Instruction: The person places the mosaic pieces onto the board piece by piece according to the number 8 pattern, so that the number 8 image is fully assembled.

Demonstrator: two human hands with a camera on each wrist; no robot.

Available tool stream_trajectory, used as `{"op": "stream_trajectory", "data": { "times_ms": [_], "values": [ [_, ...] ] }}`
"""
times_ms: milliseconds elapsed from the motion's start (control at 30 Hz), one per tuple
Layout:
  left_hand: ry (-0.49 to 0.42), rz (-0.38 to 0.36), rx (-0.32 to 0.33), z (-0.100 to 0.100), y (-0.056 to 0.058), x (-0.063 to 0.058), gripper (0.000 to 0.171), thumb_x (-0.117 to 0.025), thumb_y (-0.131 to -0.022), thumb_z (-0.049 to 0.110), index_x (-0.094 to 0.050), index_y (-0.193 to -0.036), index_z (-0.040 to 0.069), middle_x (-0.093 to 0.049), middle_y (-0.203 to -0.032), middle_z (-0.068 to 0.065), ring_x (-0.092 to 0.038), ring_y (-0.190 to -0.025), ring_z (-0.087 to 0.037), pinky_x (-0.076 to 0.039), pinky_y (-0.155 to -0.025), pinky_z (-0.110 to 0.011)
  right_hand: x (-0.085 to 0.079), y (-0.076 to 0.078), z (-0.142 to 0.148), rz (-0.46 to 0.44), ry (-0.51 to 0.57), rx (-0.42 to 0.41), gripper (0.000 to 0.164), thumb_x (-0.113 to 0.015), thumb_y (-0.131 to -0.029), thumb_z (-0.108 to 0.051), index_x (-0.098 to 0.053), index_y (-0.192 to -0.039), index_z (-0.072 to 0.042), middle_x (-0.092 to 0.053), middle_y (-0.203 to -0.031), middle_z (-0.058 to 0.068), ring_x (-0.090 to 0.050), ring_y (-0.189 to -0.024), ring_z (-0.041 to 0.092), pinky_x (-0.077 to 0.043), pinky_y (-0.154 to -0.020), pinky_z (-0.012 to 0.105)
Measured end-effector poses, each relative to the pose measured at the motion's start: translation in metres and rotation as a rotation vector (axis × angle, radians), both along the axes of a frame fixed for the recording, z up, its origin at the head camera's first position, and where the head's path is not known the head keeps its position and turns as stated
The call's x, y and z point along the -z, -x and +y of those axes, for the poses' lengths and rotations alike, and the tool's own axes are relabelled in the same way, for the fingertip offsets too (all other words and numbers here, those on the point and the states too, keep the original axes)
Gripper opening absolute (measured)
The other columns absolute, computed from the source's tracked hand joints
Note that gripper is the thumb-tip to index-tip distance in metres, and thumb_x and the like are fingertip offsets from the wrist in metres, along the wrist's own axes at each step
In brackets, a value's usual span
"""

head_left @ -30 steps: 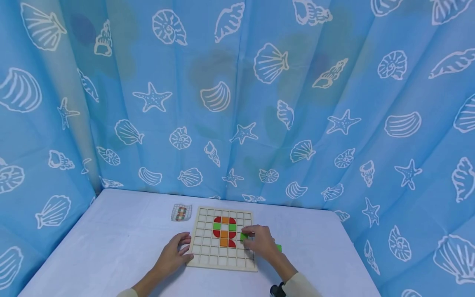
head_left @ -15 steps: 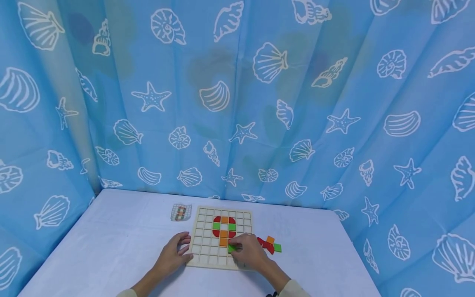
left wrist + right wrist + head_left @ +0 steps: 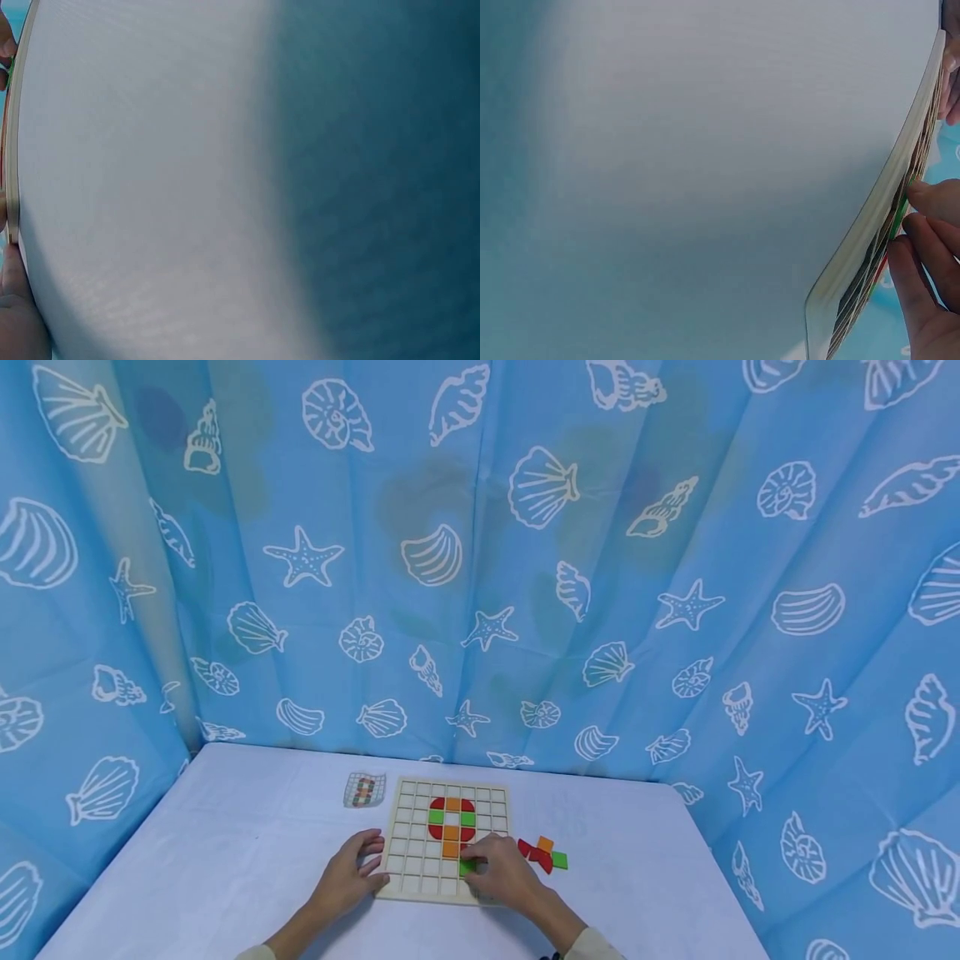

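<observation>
A pale wooden grid board lies on the white table. Red, orange and green tiles fill several of its middle cells in a ring with an orange tile below. My right hand pinches a green square tile over the cells under that group. In the right wrist view, this green tile shows edge-on between thumb and fingers, right at the board surface. My left hand rests against the board's left edge, fingers loosely bent. The left wrist view catches its thumb at the board's edge.
Loose tiles lie right of the board: red rounded pieces, an orange square and a green square. A small gridded sheet with a coloured pattern lies at the board's upper left. A blue shell-print curtain surrounds the table.
My right hand has carried the green tile from the board's right side leftward and down to below the tile group, uncovering the loose tiles. The left hand stays in place.
</observation>
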State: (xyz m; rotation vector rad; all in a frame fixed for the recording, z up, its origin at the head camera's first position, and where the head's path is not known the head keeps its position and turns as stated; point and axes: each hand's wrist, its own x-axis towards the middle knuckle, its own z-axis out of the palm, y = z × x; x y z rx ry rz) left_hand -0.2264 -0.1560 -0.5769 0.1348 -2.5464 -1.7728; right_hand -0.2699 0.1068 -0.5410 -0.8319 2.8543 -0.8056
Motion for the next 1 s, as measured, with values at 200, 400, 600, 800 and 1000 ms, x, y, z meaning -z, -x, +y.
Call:
{"op": "stream_trajectory", "data": {
  "times_ms": [200,400,600,800,1000],
  "values": [
    [-0.002,0.002,0.000,0.001,-0.001,0.003,0.071,-0.077,-0.070,-0.011,-0.046,-0.135,-0.005,-0.056,-0.122,-0.014,-0.055,-0.118,-0.032,-0.056,-0.093,-0.021,0.000,-0.002,-0.002,-0.011,0.003,-0.004,0.027,-0.080,-0.080,-0.018,-0.077,-0.107,-0.018,-0.070,-0.095,-0.015,-0.057,-0.087,0.003,-0.058,-0.081,0.022],
    [-0.005,0.002,0.002,0.001,0.000,0.003,0.071,-0.077,-0.071,-0.011,-0.047,-0.134,-0.004,-0.057,-0.122,-0.013,-0.055,-0.118,-0.031,-0.056,-0.093,-0.021,0.000,-0.001,0.000,-0.053,0.020,-0.012,0.025,-0.080,-0.081,-0.017,-0.077,-0.106,-0.019,-0.069,-0.095,-0.017,-0.058,-0.086,0.001,-0.058,-0.081,0.020],
    [0.005,0.005,0.009,-0.002,0.001,0.002,0.072,-0.078,-0.071,-0.010,-0.046,-0.135,-0.004,-0.057,-0.123,-0.013,-0.055,-0.118,-0.032,-0.056,-0.093,-0.022,-0.004,0.001,0.009,-0.104,0.099,0.015,0.028,-0.078,-0.082,-0.014,-0.076,-0.109,-0.016,-0.069,-0.099,-0.013,-0.061,-0.092,0.004,-0.060,-0.081,0.019],
    [0.005,-0.001,0.005,0.000,0.001,0.001,0.072,-0.078,-0.071,-0.009,-0.046,-0.135,-0.005,-0.057,-0.123,-0.013,-0.055,-0.118,-0.032,-0.056,-0.093,-0.022,-0.006,0.012,0.040,-0.014,0.079,0.083,0.025,-0.075,-0.083,-0.009,-0.075,-0.107,-0.011,-0.068,-0.097,-0.009,-0.062,-0.087,0.009,-0.061,-0.077,0.023],
    [-0.004,0.015,0.006,-0.002,0.001,0.002,0.071,-0.078,-0.071,-0.010,-0.047,-0.134,-0.005,-0.057,-0.122,-0.013,-0.055,-0.117,-0.031,-0.055,-0.093,-0.021,0.004,0.023,0.071,0.044,0.005,0.203,0.025,-0.077,-0.082,-0.012,-0.073,-0.107,-0.012,-0.067,-0.094,-0.006,-0.061,-0.086,0.010,-0.061,-0.076,0.025]
  ]
}}
